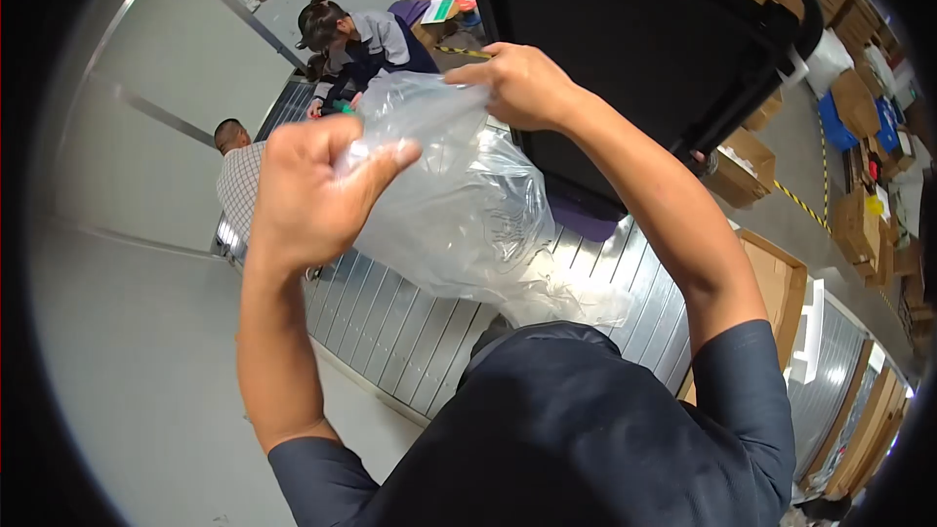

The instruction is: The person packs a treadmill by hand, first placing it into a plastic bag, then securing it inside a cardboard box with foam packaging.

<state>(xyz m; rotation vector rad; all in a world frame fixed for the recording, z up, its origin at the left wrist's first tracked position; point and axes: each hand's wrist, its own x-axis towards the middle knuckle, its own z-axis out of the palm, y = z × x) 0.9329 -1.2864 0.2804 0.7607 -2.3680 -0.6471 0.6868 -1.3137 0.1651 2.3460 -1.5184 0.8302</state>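
Observation:
A large clear plastic bag [439, 205] hangs from both my hands in front of my body. Its lower end drapes towards the slatted metal surface [390, 332]. My left hand [317, 185] is closed on the bag's upper left edge, thumb pointing right. Higher up, my right hand [522, 88] pinches the upper right edge. Between the two hands the film is stretched and wrinkled. Just beyond my right hand stands a big black panel with a dark frame [634, 49].
Two people are beyond the bag: one in a dark cap [366, 44], one in a checked shirt [239, 176]. Grey wall panels [146, 137] rise on the left. Cardboard boxes [747, 166] and a blue bin [836, 122] stand at right, near yellow-black floor tape [800, 205].

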